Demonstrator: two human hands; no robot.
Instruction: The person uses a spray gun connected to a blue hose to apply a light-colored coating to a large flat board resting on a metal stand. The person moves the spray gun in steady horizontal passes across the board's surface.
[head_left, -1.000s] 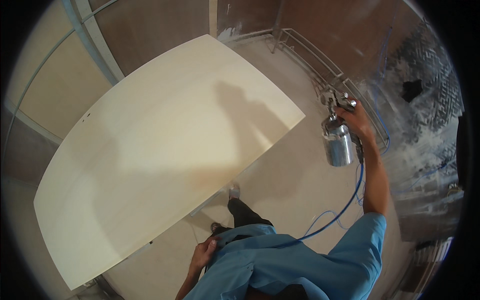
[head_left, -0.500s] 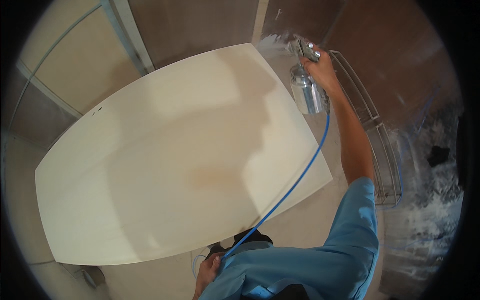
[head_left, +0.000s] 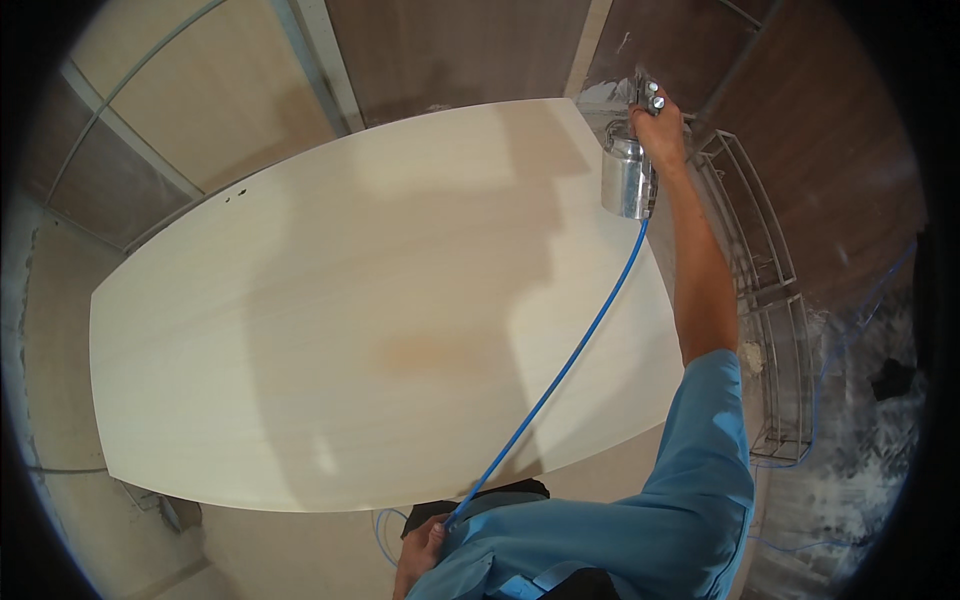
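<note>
My right hand [head_left: 660,135] is wrapped round the grip of a metal spray gun [head_left: 648,95]. A shiny silver cup [head_left: 627,180] hangs below the gun, by the far right corner of a large pale panel [head_left: 400,290]. From the gun a blue air hose [head_left: 570,365] runs back across the panel to my waist. There my left hand [head_left: 423,545] is closed round the hose, its fingers partly seen. The panel has curved long sides and a smooth, cream surface, with my shadow falling over its middle.
A wire rack [head_left: 765,220] stands against the wall on the right. Brown and cream wall boards [head_left: 460,50] rise behind the panel. More thin blue hose lies at the right, near a floor [head_left: 850,510] smeared white. Small dark marks [head_left: 235,195] sit on the panel's far left part.
The view has turned a little, so the panel and walls sit further right. My right arm has straightened slightly with the spray gun, still near the far right corner. My left hand keeps the hose.
</note>
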